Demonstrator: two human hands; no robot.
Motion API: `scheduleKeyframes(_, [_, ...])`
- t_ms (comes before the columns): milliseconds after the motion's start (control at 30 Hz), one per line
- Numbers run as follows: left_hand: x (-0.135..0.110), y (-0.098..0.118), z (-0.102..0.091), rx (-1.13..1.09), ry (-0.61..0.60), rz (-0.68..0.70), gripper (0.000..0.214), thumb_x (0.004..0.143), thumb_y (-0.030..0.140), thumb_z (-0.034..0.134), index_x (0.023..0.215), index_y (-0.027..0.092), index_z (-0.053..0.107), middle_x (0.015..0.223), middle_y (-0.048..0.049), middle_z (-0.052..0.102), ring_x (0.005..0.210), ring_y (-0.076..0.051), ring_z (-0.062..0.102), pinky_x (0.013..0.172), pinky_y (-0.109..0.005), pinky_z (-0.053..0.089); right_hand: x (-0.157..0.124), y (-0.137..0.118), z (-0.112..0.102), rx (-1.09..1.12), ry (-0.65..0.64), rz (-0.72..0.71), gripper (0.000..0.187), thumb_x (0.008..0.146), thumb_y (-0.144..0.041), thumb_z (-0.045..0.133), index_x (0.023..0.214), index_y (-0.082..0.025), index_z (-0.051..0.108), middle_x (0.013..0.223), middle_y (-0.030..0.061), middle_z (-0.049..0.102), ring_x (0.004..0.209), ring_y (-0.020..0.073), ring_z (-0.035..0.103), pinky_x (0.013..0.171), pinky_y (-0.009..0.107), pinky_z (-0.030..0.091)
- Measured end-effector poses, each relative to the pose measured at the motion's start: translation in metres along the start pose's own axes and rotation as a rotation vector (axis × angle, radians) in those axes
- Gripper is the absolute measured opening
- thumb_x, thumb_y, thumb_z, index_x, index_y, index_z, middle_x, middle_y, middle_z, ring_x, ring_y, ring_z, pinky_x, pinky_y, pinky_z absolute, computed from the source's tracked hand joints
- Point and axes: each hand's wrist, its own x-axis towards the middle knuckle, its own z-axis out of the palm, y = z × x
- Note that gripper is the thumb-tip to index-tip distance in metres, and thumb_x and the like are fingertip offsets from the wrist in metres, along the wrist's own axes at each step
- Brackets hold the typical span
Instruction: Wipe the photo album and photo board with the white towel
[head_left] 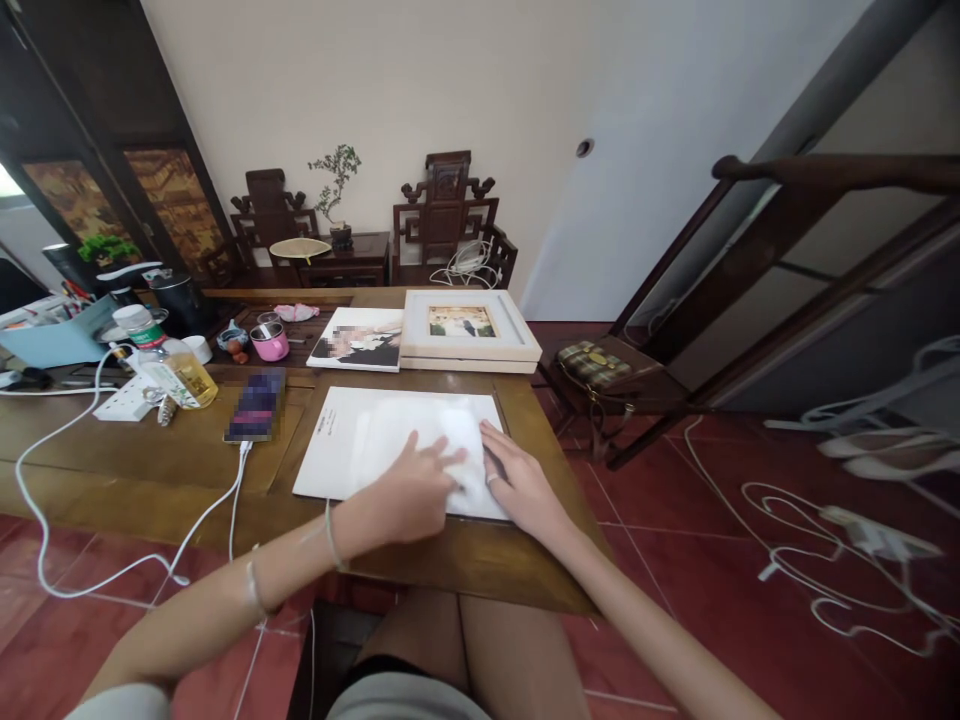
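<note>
A flat white album or board [375,430] with small dark print near its left edge lies in front of me at the table's edge. My left hand [420,490] is over its right half, fingers apart and slightly blurred. Beside those fingers is a brighter white patch [463,425]; I cannot tell whether it is a thin sheet, a cloth or glare. At the album's right edge rests my right hand [525,485], fingers stretched out and a ring on one of them. Neither hand visibly grips anything.
Behind the album are a photo book [360,340] and a white framed photo [465,325] on a box. Toward the left stand a phone [255,405] on a white cable, a pink cup [270,342], a bottle [172,365] and a power strip [124,400]. A chair [660,370] holds a plaid bag [594,365].
</note>
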Motion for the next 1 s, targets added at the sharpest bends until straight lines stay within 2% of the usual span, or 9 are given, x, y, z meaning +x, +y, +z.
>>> scheduleKeyframes(100, [-0.031, 0.027, -0.001, 0.004, -0.024, 0.059, 0.031, 0.08, 0.016, 0.047, 0.101, 0.016, 0.07, 0.147, -0.0077, 0.039, 0.136, -0.032, 0.031, 0.106, -0.059, 0.029, 0.0, 0.0, -0.001, 0.012, -0.015, 0.003, 0.052, 0.078, -0.013, 0.042, 0.129, -0.012, 0.056, 0.138, 0.0134, 0.053, 0.134, 0.0264, 0.041, 0.113, 0.049, 0.033])
scheduleKeyframes(200, [-0.034, 0.028, -0.001, -0.016, -0.053, 0.058, 0.031, 0.081, 0.016, 0.046, 0.102, 0.017, 0.069, 0.148, -0.0063, 0.037, 0.137, -0.031, 0.029, 0.106, -0.057, 0.03, 0.0, -0.001, -0.001, -0.005, -0.026, 0.013, 0.051, 0.08, -0.015, 0.041, 0.128, -0.007, 0.056, 0.137, 0.0168, 0.053, 0.134, 0.0266, 0.042, 0.114, 0.048, 0.032])
scheduleKeyframes(333, [0.003, -0.009, -0.001, -0.065, -0.056, -0.034, 0.038, 0.081, 0.009, 0.042, 0.11, 0.019, 0.065, 0.147, -0.0054, 0.039, 0.138, -0.026, 0.029, 0.107, -0.055, 0.03, 0.0, -0.002, -0.001, -0.027, -0.025, 0.023, 0.047, 0.086, -0.023, 0.04, 0.126, -0.006, 0.057, 0.136, 0.0183, 0.053, 0.133, 0.0272, 0.043, 0.113, 0.048, 0.033])
scheduleKeyframes(467, [0.048, -0.059, 0.0, -0.157, -0.036, -0.156, 0.04, 0.084, 0.009, 0.038, 0.115, 0.015, 0.061, 0.142, -0.0118, 0.045, 0.135, -0.029, 0.035, 0.105, -0.056, 0.03, 0.0, -0.001, -0.001, -0.027, -0.013, 0.025, 0.046, 0.089, -0.028, 0.039, 0.126, -0.008, 0.058, 0.135, 0.0176, 0.054, 0.133, 0.0263, 0.044, 0.113, 0.048, 0.034])
scheduleKeyframes(600, [0.058, -0.093, 0.003, -0.193, -0.009, -0.21, 0.041, 0.084, 0.008, 0.037, 0.114, 0.015, 0.063, 0.129, -0.0112, 0.058, 0.122, -0.029, 0.051, 0.104, -0.048, 0.035, 0.0, -0.001, -0.001, -0.03, -0.014, 0.026, 0.046, 0.09, -0.028, 0.039, 0.126, -0.006, 0.058, 0.136, 0.0192, 0.053, 0.132, 0.0268, 0.044, 0.113, 0.048, 0.034])
scheduleKeyframes(700, [0.04, -0.107, 0.006, -0.2, 0.017, -0.232, 0.042, 0.085, 0.008, 0.035, 0.116, 0.018, 0.062, 0.133, -0.0072, 0.055, 0.12, -0.026, 0.053, 0.108, -0.045, 0.032, 0.0, -0.003, -0.001, -0.026, -0.011, 0.025, 0.046, 0.09, -0.028, 0.039, 0.125, -0.006, 0.058, 0.135, 0.0191, 0.054, 0.132, 0.0272, 0.045, 0.113, 0.049, 0.034])
scheduleKeyframes(833, [0.002, -0.117, 0.013, -0.201, 0.033, -0.279, 0.043, 0.084, 0.006, 0.033, 0.114, 0.016, 0.062, 0.142, -0.0063, 0.046, 0.138, -0.025, 0.031, 0.114, -0.05, 0.019, 0.0, -0.004, -0.001, -0.017, -0.013, 0.021, 0.046, 0.09, -0.028, 0.039, 0.126, -0.005, 0.058, 0.135, 0.0187, 0.054, 0.132, 0.027, 0.044, 0.113, 0.049, 0.033])
scheduleKeyframes(933, [-0.028, -0.111, 0.019, -0.22, 0.055, -0.271, 0.042, 0.079, 0.003, 0.034, 0.105, 0.016, 0.065, 0.149, -0.0033, 0.036, 0.143, -0.021, 0.019, 0.117, -0.05, 0.012, 0.001, -0.003, -0.001, -0.016, -0.012, 0.018, 0.047, 0.09, -0.029, 0.039, 0.125, -0.004, 0.058, 0.135, 0.0194, 0.054, 0.132, 0.0273, 0.044, 0.113, 0.049, 0.033])
scheduleKeyframes(1000, [-0.05, -0.095, 0.02, -0.228, 0.049, -0.221, 0.041, 0.076, 0.001, 0.035, 0.096, 0.018, 0.067, 0.15, 0.0005, 0.032, 0.144, -0.019, 0.016, 0.117, -0.05, 0.009, 0.0, -0.003, 0.0, -0.019, -0.006, 0.014, 0.046, 0.09, -0.028, 0.039, 0.125, -0.006, 0.058, 0.135, 0.0184, 0.054, 0.132, 0.027, 0.044, 0.113, 0.05, 0.033])
